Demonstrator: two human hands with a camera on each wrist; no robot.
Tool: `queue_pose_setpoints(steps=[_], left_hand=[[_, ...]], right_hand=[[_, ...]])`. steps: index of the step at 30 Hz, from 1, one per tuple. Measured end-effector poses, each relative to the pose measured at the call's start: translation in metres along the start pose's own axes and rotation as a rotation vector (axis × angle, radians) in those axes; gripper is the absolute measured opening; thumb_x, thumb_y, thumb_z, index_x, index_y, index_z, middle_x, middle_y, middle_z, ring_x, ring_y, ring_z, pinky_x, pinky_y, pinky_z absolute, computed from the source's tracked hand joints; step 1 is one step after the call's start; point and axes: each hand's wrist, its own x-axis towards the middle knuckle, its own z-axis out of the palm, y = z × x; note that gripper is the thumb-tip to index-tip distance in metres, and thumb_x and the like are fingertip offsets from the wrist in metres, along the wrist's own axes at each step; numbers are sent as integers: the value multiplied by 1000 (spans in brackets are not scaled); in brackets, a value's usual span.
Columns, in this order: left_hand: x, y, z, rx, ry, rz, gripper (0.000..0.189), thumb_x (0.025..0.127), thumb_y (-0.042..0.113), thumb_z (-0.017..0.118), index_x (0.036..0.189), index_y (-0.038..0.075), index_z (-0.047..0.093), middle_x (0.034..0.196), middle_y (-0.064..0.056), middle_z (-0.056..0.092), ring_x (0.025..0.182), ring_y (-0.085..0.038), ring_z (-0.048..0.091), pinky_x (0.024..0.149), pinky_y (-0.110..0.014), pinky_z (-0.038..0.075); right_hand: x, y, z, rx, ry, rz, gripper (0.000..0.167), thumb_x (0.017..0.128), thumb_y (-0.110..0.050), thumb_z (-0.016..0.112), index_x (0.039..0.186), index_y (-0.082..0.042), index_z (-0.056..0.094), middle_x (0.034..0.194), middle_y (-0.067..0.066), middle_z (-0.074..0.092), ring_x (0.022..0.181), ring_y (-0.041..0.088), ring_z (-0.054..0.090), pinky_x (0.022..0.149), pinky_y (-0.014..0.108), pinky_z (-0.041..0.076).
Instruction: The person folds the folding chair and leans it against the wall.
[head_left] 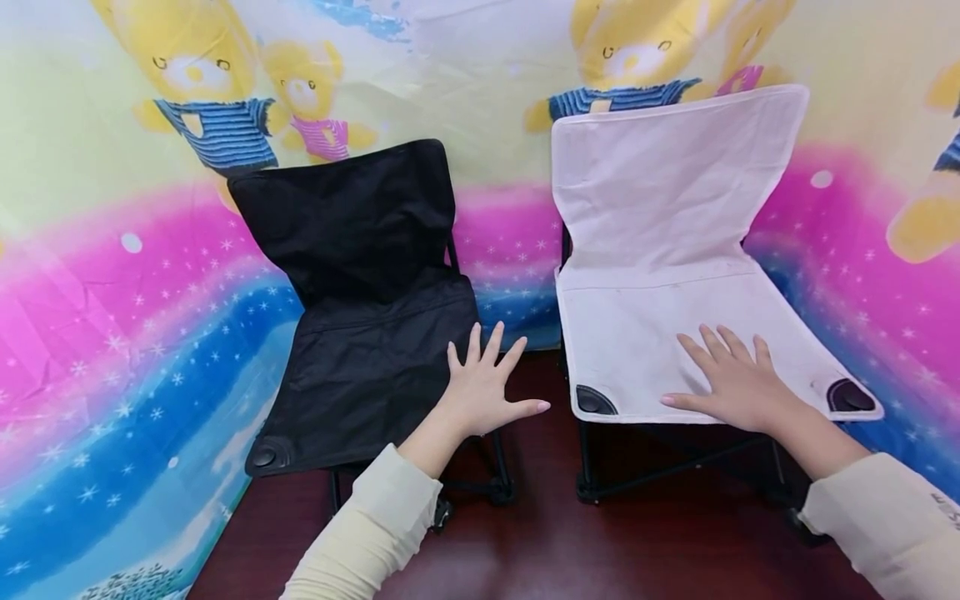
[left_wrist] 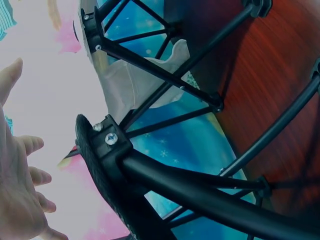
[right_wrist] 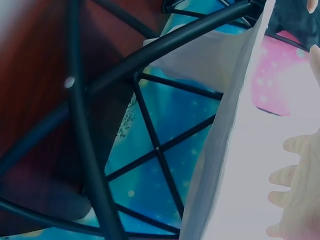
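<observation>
Two folding fabric chairs stand side by side, a black chair (head_left: 375, 333) on the left and a white chair (head_left: 652, 317) on the right. My left hand (head_left: 483, 392) is spread with straight fingers over the right edge of the black seat, its thumb pointing toward the gap between the chairs. Fingers spread, my right hand (head_left: 738, 383) is over the front part of the white seat. Neither hand holds anything. In the left wrist view the left hand (left_wrist: 22, 185) appears beside a black chair frame (left_wrist: 170, 175). The right hand (right_wrist: 302, 195) shows beside the white seat in the right wrist view.
Behind the chairs hangs a colourful backdrop (head_left: 502, 225) printed with bears and snowflakes. Below lies a dark red wooden surface (head_left: 525, 542). Black tubular legs (head_left: 585, 467) cross under the seats, and black corner patches (head_left: 596, 400) mark the seat fronts.
</observation>
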Motion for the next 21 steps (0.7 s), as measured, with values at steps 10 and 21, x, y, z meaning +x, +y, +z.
queue_pose_setpoints(steps=[10,21], left_hand=[[2,10,1,14,-3,25,84,71,73,34,139,28,13,144,-5,-3,127,-33,-12,92,-63,2],[10,30,5,14,12,75,84,71,72,36,139,29,12,144,-5,1,127,-32,-12,93,-62,2]], right_hand=[[-15,15,-5,3,-16,39,96,72,-67,44,138,-4,12,135,32,10,123,45,-7,84,56,-25],[-33,33,-2,3,3,72,93,75,-63,44,139,-7,5,136,32,7,123,43,-13,84,56,-25]])
